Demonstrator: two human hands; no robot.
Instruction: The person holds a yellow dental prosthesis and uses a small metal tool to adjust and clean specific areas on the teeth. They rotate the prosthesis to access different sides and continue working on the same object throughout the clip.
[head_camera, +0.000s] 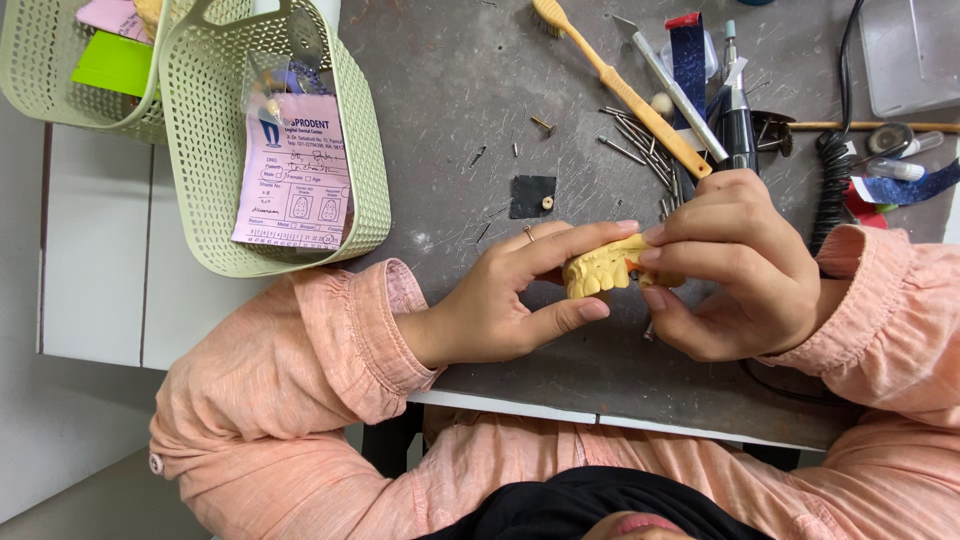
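Note:
A yellow plaster model of teeth (598, 271) is held over the dark grey worktop (470, 90). My left hand (510, 295) grips it from the left, with fingers above and thumb beneath. My right hand (730, 262) closes on its right end, fingertips pinched at a small orange spot on the model. Both wrists wear peach sleeves.
A pale green perforated basket (290, 140) with a pink form stands at the left, a second one (60, 70) behind it. A yellow toothbrush (620, 85), metal pins (640, 145), pens, a black coiled cable (832, 180) and a small black square (532, 196) lie beyond my hands.

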